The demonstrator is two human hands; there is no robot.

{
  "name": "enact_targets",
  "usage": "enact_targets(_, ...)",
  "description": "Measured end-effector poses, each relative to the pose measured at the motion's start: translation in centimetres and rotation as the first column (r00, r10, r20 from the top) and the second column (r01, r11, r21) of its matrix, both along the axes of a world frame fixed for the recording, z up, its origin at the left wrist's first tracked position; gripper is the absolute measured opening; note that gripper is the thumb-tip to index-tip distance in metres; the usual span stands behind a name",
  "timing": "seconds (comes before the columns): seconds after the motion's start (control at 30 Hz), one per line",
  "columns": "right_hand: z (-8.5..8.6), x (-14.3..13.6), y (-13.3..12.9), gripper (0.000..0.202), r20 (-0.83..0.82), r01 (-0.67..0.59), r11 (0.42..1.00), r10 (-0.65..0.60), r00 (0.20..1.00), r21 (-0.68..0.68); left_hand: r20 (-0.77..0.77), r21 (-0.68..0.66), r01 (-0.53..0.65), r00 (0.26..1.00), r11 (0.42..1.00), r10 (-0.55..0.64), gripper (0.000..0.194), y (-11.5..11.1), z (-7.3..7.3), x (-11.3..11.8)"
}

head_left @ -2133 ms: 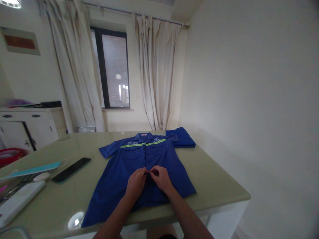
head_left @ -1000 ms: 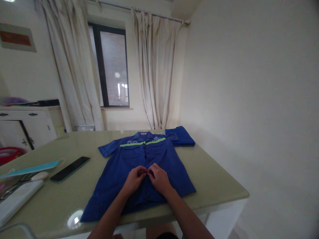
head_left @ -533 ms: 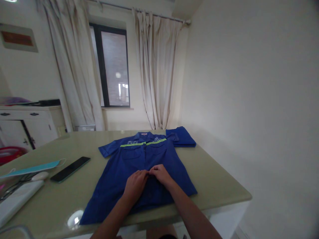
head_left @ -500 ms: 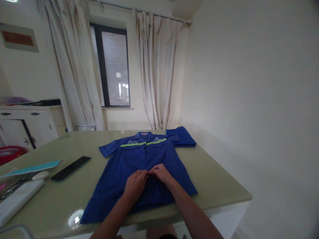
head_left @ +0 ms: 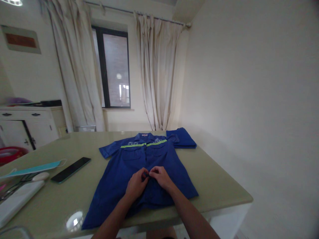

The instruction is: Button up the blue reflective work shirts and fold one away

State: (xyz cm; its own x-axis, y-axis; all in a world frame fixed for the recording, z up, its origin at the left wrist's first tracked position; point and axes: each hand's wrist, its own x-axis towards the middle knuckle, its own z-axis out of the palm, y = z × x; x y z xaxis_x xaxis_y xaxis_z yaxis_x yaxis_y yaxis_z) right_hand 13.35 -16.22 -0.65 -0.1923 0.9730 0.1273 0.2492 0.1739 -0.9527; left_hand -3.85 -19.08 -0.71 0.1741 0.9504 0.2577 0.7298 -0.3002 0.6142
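A dark blue short-sleeved work shirt [head_left: 117, 181] lies front up on the table, its collar at the far end and a yellow-green stripe across the chest. Over the front placket, my left hand [head_left: 136, 182] is closed, thumb and fingers pinching the shirt's cloth. Right beside it, my right hand [head_left: 159, 176] pinches the same front edge, and the fingertips of both hands nearly meet. Any button between them is too small and covered to make out. Below the hands the hem bunches a little near the table's front edge.
On the table [head_left: 214, 181], a folded blue garment [head_left: 184, 137] lies at the far right, partly beneath a sleeve. To the left are a black phone [head_left: 71, 170], a blue face mask [head_left: 37, 167], a white case [head_left: 21, 200] and glasses [head_left: 17, 186]. A wall [head_left: 261, 99] stands on the right.
Both hands stay at the placket. The left fingers have lifted and curled, with thumb and fingertips now showing in a pinch; the right fingers have shifted slightly. The shirt lies as before.
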Motion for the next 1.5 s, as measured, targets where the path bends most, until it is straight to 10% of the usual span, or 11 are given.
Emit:
enact_targets(0.47, -0.7, 0.3, 1.2, 0.012, 0.084, -0.054, 0.999, 0.054, 0.995, -0.002, -0.027, 0.081, 0.065, 0.998, 0.995, -0.063, 0.012, -0.8, 0.3, 0.1)
enact_targets(0.63, 0.1, 1.3, -2.1, 0.021, 0.229, -0.006, 0.948, -0.071, 0.971, 0.317, -0.175, 0.134, 0.015, 0.985, 0.991, 0.009, 0.032, -1.1, 0.3, -0.3)
enact_targets(0.9, 2.9, 0.5, -5.1, 0.033, 0.677, 0.009, 0.949, -0.232, 0.698, 0.315, -0.469, 0.056, 0.060, 0.883, 0.997, -0.027, 0.054, -3.4, -2.1, -1.4)
enact_targets(1.1, 3.9, -3.2, -2.3, 0.035, 0.745, 0.156, 0.951, -0.305, 0.593, 0.266, -0.485, -0.016, 0.084, 0.871, 0.996, -0.081, 0.057, -6.2, 0.2, -1.1)
enact_targets(1.3, 1.8, -3.4, -1.2, 0.021, 0.687, 0.207, 0.952, -0.305, 0.660, 0.225, -0.476, 0.008, -0.106, 0.874, 0.994, 0.097, 0.041, -2.7, 3.2, -0.4)
enact_targets(1.5, 2.3, -2.0, -1.5, 0.022, 0.666, 0.282, 0.950, -0.295, 0.685, 0.131, -0.378, 0.046, -0.108, 0.919, 0.993, 0.117, 0.026, 0.4, 1.6, 1.7)
